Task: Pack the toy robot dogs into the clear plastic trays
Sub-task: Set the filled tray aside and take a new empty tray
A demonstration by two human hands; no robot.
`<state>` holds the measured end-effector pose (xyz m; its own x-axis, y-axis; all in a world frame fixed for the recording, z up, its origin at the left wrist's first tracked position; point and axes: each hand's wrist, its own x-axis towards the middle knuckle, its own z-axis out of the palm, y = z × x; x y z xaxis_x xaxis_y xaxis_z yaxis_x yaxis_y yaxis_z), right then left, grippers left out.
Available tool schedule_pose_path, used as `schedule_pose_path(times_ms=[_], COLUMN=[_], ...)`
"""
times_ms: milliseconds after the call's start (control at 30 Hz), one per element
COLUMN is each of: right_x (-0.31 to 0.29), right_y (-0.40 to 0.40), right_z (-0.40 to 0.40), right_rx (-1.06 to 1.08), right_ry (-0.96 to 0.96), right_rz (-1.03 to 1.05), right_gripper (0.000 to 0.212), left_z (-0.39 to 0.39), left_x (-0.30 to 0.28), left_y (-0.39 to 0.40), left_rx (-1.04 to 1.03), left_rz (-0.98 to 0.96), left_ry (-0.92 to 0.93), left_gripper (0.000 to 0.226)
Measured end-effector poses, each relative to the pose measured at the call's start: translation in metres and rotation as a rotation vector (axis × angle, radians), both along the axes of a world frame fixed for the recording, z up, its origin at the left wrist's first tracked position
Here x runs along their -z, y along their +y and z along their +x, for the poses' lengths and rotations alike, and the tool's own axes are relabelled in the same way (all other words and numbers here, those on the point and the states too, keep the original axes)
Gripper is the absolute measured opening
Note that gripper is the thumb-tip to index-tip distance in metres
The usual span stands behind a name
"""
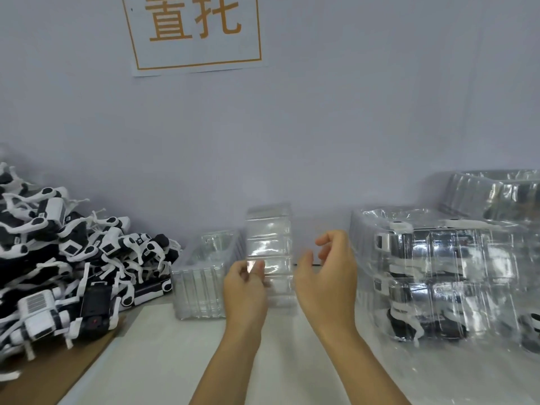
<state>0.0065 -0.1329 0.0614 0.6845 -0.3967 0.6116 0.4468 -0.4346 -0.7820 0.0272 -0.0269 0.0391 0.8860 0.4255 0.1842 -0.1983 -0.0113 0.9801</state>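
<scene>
Left hand (245,283) pinches the upright clear tray (268,252) at its lower left edge; right hand (327,273), fingers loosely spread, hovers just right of it.

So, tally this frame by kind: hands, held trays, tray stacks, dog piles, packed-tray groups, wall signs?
Hands: 2 (left, right)
Held tray: 1
Empty tray stack: 1
Dog pile, too tangled to count singly: 1
Packed trays, one group: 1
Sign: 1
Total: 7
</scene>
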Motion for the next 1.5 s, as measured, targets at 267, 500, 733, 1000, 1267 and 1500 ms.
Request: schedule_pose_path(times_ms=[267, 500, 733, 1000, 1267, 1500], right_x=[0.021, 0.026, 0.027, 0.028, 0.027, 0.021], right_y=[-0.004, -0.007, -0.009, -0.014, -0.016, -0.008], right_z=[0.015, 0.014, 0.014, 0.015, 0.013, 0.009], right_rx=[-0.474, -0.588, -0.742, -0.809, -0.703, -0.55], right_ry=[0.416, 0.434, 0.531, 0.556, 0.499, 0.419], right_rz=[0.259, 0.326, 0.492, 0.508, 0.437, 0.263], right_gripper=[0.018, 0.022, 0.028, 0.032, 0.015, 0.023], left_z=[-0.004, -0.008, -0.008, -0.019, -0.019, -0.019], left_x=[0.011, 0.008, 0.006, 0.001, 0.005, 0.008], left_y=[0.018, 0.021, 0.024, 0.017, 0.015, 0.017], left_rx=[0.094, 0.131, 0.165, 0.255, 0.239, 0.101], left_rz=[-0.115, -0.131, -0.15, 0.063, 0.242, 0.273], left_ry=[-0.004, 0.031, 0.041, -0.034, -0.112, -0.14], left_gripper=[0.012, 0.014, 0.015, 0.047, 0.063, 0.051])
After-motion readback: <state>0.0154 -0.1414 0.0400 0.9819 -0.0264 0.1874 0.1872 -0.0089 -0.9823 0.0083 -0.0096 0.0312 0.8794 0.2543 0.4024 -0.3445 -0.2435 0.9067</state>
